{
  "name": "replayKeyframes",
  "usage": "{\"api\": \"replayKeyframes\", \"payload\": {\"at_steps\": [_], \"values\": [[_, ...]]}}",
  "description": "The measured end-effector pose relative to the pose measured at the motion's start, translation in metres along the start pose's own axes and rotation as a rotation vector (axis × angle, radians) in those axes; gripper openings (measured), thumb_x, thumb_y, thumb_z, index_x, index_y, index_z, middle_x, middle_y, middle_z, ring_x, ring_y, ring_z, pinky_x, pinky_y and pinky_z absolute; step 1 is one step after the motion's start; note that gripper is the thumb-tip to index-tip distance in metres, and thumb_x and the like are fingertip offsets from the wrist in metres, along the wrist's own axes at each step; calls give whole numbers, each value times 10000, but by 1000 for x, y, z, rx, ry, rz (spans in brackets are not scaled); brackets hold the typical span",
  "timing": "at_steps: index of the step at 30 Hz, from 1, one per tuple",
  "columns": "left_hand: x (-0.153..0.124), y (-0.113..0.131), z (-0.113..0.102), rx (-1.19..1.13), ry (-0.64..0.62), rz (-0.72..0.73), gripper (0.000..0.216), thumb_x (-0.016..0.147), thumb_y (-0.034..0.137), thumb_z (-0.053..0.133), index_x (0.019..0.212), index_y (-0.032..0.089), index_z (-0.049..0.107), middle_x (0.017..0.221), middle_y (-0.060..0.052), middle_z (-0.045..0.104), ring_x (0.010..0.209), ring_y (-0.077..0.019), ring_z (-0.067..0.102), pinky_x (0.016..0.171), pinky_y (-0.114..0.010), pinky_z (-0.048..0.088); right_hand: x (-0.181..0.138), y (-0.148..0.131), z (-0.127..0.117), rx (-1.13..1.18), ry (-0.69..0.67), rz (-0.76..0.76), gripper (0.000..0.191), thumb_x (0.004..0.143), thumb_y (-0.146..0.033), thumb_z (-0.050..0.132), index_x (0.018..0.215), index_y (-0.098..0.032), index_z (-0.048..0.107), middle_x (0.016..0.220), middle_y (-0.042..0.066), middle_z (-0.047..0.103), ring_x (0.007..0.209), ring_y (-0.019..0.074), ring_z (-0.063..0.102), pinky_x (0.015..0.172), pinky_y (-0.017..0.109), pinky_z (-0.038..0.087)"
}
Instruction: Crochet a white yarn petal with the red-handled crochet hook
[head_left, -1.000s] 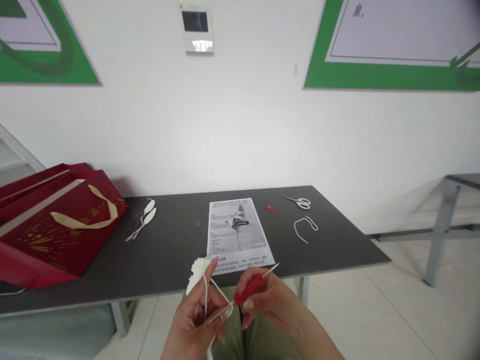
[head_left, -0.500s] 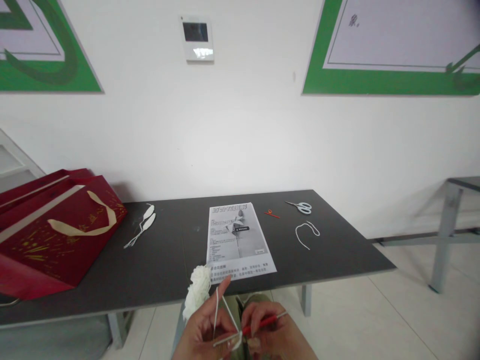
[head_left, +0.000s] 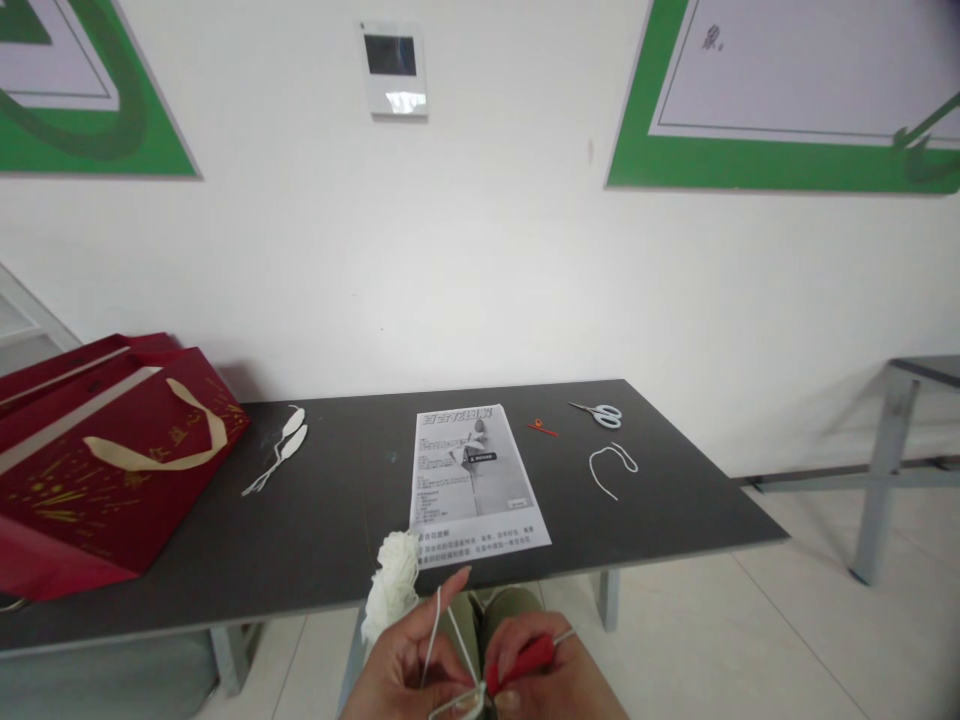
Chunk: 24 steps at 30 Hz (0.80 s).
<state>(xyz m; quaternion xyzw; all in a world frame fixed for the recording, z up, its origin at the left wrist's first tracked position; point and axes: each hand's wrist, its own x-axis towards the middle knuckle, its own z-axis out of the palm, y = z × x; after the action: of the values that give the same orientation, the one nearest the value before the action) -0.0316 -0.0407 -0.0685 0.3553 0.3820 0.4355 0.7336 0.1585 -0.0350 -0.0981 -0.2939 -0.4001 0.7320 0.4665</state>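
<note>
Low in the view, my left hand (head_left: pixel 412 660) pinches a small white crochet piece (head_left: pixel 466 704) at the bottom edge. White yarn (head_left: pixel 459 632) runs up over its raised index finger and back down to the work. My right hand (head_left: pixel 555 685) is closed around a red-handled crochet hook (head_left: pixel 531 660), whose tip end meets the stitches between the hands. The tip itself is hard to make out. Just beyond my left hand, a loose white yarn skein (head_left: pixel 392 585) lies at the table's front edge.
On the dark table (head_left: pixel 337 540) lie a printed sheet (head_left: pixel 480 535), scissors (head_left: pixel 607 415), a small orange-red item (head_left: pixel 541 428), a yarn scrap (head_left: pixel 615 465) and two white leaf-shaped pieces (head_left: pixel 292 442). Red gift bags (head_left: pixel 142 510) stand at left. A wall rises behind.
My right hand has rolled the hook, so more of its red handle's broad side shows. Both hands sit slightly lower, still holding the yarn work and the hook.
</note>
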Motion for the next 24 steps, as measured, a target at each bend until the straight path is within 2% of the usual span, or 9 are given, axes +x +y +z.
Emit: {"api": "replayKeyframes", "payload": {"at_steps": [4,9,14,18,21,24], "values": [[0,-3,2,-9,27,10,846,606,176,848,1374,216,493,584,-1,666,430,-70,492,442,-182,361,0,3,-1,-11,69,63,380,505,-166,892,814,-189,673,699,-9,678,555,113,600,505,211,443],[2,-5,2,-8,17,5,862,585,149,850,1370,214,499,575,-5,670,430,-79,500,424,-176,343,2,9,-5,22,30,47,320,529,-221,888,758,-172,670,686,-3,648,527,94,558,486,204,411],[2,-6,4,-40,9,23,833,612,187,841,1370,237,499,611,6,658,432,-56,464,442,-175,341,5,11,-3,119,-14,132,284,578,-284,867,726,-152,665,644,-17,609,480,67,518,444,178,350],[1,-1,7,17,16,29,923,653,199,819,1452,219,358,611,18,642,401,-27,373,427,-171,279,4,7,3,194,-7,156,266,634,-300,844,762,-145,672,595,-20,604,471,55,513,444,164,339],[0,1,8,25,18,49,1041,662,223,816,1500,220,199,599,29,619,436,-46,399,457,-182,279,3,-1,5,204,-18,166,262,706,-349,795,828,-145,683,660,16,655,515,68,558,485,174,393],[0,0,6,39,8,51,1039,677,247,805,1505,209,179,601,24,612,438,-55,401,451,-189,269,3,-9,0,103,-34,118,251,704,-353,793,829,-152,710,668,16,666,528,77,582,505,180,435]]}}
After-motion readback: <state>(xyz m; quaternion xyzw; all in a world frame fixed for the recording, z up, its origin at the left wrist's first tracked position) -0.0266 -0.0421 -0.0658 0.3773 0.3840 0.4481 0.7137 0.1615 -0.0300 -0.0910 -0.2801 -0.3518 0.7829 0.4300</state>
